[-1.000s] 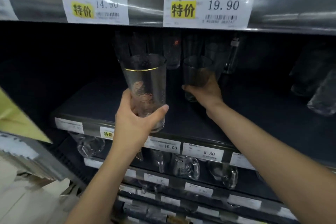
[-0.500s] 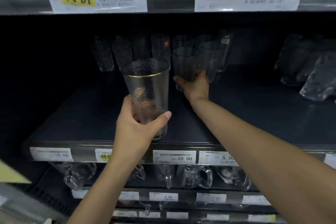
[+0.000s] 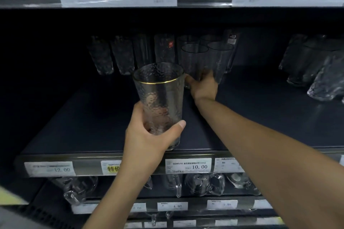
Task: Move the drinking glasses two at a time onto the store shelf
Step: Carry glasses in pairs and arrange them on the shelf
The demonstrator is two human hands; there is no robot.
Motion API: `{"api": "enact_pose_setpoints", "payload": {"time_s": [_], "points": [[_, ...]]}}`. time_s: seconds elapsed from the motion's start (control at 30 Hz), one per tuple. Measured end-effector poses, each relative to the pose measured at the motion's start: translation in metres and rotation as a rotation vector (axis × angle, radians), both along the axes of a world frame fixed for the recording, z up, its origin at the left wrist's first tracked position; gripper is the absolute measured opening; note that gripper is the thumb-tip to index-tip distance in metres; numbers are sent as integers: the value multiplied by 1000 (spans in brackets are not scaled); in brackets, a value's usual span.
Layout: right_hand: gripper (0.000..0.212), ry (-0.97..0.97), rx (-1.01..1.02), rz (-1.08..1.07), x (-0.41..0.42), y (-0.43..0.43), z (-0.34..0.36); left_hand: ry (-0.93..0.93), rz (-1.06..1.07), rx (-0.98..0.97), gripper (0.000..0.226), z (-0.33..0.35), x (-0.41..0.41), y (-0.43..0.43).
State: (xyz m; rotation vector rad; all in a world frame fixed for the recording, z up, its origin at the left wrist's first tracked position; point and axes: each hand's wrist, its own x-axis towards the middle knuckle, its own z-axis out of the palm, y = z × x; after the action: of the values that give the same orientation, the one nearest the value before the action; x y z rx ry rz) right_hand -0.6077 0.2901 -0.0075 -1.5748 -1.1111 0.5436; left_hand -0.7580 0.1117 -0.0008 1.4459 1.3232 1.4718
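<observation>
Head: left grip wraps gold-rimmed glass, right grip rear glass.

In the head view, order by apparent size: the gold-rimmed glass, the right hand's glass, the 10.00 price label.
1. gold-rimmed glass, nearest the camera, so true size unsure.
2. right hand's glass, partly hidden.
3. 10.00 price label.

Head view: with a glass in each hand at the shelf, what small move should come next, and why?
Probably the right hand lets go of the far glass: it stands upright at the back of the shelf, close beside the row of glasses, seemingly set down. The left hand grips the gold-rimmed glass above the shelf's front, so that one would follow.
</observation>
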Motion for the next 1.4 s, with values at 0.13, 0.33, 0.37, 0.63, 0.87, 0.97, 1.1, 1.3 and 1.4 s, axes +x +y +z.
{"api": "enact_pose_setpoints", "payload": {"time_s": [0.13,0.33,0.37,0.63,0.87,0.97,1.1,1.3,1.4], "points": [[59,-62,4,-24,1,8,-2,10,-4,16,52,-1,0,1],[56,-72,-8,-23,-2,11,-1,38,-13,9,55,-1,3,0],[57,-67,-10,-22,-2,12,-2,40,-13,9,55,-1,3,0],[46,-70,-27,-17,0,18,-2,39,0,20,56,-1,4,0],[45,-75,-21,-13,2,20,-3,35,-10,5,53,-1,4,-1],[46,-83,-25,-7,3,22,-4,37,-13,0,53,0,4,-1],[50,-106,-26,3,4,24,-6,41,-4,3,52,-1,4,-2],[47,-105,-27,9,5,22,-5,45,3,2,53,-1,5,-3],[44,-72,-39,39,8,14,-4,63,14,1,53,-2,4,-3]]}}
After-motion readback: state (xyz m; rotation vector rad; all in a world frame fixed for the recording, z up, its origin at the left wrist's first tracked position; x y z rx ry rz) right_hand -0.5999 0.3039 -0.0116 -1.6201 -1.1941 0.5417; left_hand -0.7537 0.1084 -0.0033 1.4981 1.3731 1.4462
